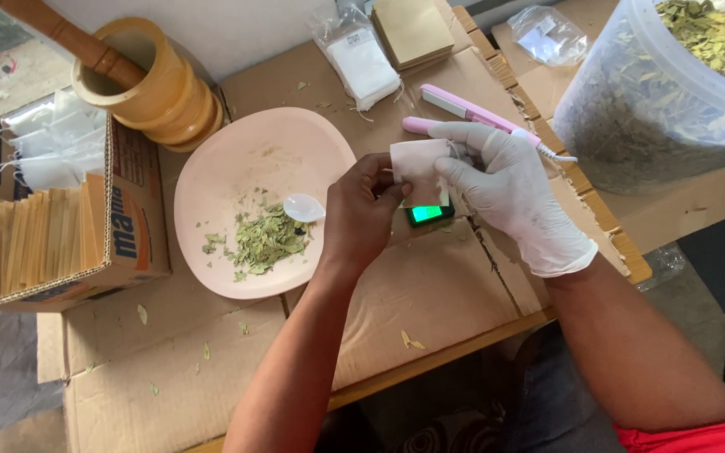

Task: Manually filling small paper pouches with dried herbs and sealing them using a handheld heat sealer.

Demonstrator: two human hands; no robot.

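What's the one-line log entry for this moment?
left hand: holds spoon | right hand: gloved, holds sachet | below: scale

Bright, even daylight — sharp, soft shadows

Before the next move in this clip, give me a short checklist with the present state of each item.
1. Small white bag held by both hands: ok; the left hand and the gloved right hand both pinch it.
2. Bag mouth open: cannot tell; the fingers cover it.
3. White spoon within reach: ok; it lies on the pink plate beside the left hand.
4. Dried leaves available: ok; a small pile sits on the plate.
5. Scale switched on: ok; its green display glows beneath the bag.
6. Pink sealer nearby: ok; it lies just behind the right hand.
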